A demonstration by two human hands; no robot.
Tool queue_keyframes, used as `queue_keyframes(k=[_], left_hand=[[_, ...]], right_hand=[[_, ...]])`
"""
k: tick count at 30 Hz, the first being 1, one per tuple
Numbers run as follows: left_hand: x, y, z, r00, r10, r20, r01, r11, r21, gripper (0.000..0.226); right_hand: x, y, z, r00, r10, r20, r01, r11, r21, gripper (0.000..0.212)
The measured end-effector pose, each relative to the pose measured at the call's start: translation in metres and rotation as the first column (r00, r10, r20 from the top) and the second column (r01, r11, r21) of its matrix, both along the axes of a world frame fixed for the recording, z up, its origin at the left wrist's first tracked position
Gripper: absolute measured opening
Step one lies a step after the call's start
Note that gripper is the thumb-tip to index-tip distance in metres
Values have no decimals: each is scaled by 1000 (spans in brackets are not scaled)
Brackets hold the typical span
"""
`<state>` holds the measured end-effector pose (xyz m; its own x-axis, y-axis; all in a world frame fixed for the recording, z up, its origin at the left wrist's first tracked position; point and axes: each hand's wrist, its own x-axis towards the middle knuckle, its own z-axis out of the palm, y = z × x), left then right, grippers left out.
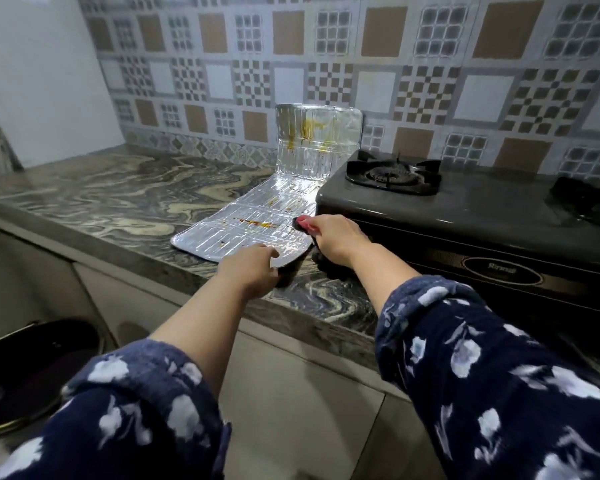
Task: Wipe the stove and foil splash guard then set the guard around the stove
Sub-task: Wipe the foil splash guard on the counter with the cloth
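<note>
Far left, low: dark round bin (32, 372) below the counter's front edge. Counter (101, 195), marbled, bare at its left end.

Mid-counter: foil splash guard (243, 226) lying open, one panel flat on the counter, reaching toward the front edge; the far panel stands up against the tiled wall (326, 46). Yellow-brown spatter on both panels. Long axis runs from front edge back to the wall, just left of the stove.

Left hand (253, 268) at the guard's near-right corner, fingers curled on the foil edge, apparently pinning or lifting it; exact grip unclear.

Right hand (333, 240) closed round a dark cloth (303, 225) with a pink patch, held at the flat panel's right edge, where it meets the stove.

Right: black gas stove (465, 209), left burner (394, 176) near the upright panel.

Judgement: wiping the flat panel is in hand. Stains lie left and ahead of the cloth, so the stroke goes leftward along the panel; the right hand is nearer.
</note>
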<state>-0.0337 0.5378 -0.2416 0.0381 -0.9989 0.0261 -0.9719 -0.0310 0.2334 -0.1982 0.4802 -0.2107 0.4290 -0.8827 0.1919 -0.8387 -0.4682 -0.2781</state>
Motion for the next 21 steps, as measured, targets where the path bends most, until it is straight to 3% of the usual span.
queue_keyframes(k=[8, 13, 17, 21], left_hand=[[105, -15, -26, 987, 148, -64, -144, 987, 65, 51], [171, -61, -46, 988, 129, -84, -123, 990, 75, 57], [220, -102, -68, 996, 79, -47, -76, 995, 60, 61], [261, -137, -87, 1000, 9, 5, -9, 996, 93, 67]], right_hand=[[103, -32, -17, 989, 126, -82, -123, 992, 40, 35], [170, -75, -36, 991, 110, -79, -106, 993, 48, 32], [225, -119, -73, 970, 157, -184, -156, 988, 19, 38], [262, -147, -111, 966, 208, -155, -199, 977, 73, 41]])
